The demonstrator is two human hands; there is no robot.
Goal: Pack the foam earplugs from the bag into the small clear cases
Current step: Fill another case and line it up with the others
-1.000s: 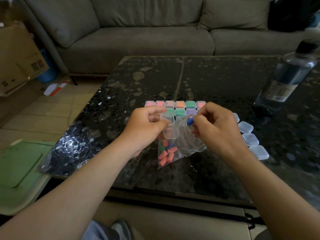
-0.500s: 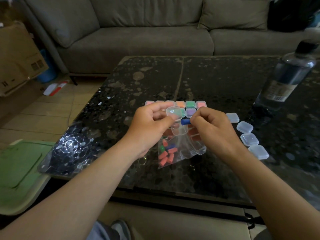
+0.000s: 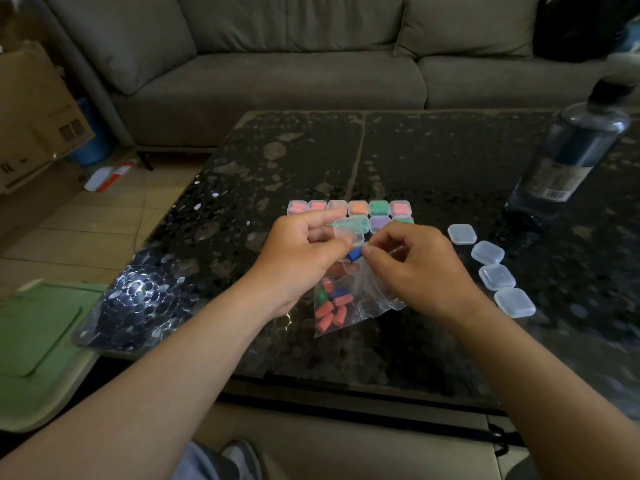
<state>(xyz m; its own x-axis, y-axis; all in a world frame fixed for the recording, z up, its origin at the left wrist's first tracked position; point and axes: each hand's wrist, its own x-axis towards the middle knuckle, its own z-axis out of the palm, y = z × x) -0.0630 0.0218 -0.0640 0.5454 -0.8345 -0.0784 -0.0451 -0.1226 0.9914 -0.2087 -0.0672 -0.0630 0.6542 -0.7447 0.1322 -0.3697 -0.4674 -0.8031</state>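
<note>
Sofa: a grey sofa runs across the far side, well beyond the fingertips.
Table: a dark speckled table lies under both hands.
Box: a cardboard box stands on the floor, far out past the left knuckles.
Lid: a green plastic lid sits low, outside the left forearm.
Bottle: a clear bottle with a dark cap stands well beyond the right knuckles.
Left hand: the left hand has its fingers curled, gripping the open case between thumb and fingertips.
Right hand: the right hand pinches the blue earplug narrowly between thumb and forefinger; the other fingers are folded in.
Bag: the clear bag lies on the table below and between the two thumbs, its mouth rising under the right palm; whether those fingers grip it cannot be told.
Filled cases: filled cases lie in rows just beyond the fingertips.
Empty cases: four empty cases line up outside the right knuckles.
Open case: the open case is lifted, lid raised, touching the left fingertips.
Loose earplugs: loose earplugs, pink, green and blue, lie in the bag's lower corner.
Blue earplug: the blue earplug is at the case's mouth, between the thumbs.
</note>
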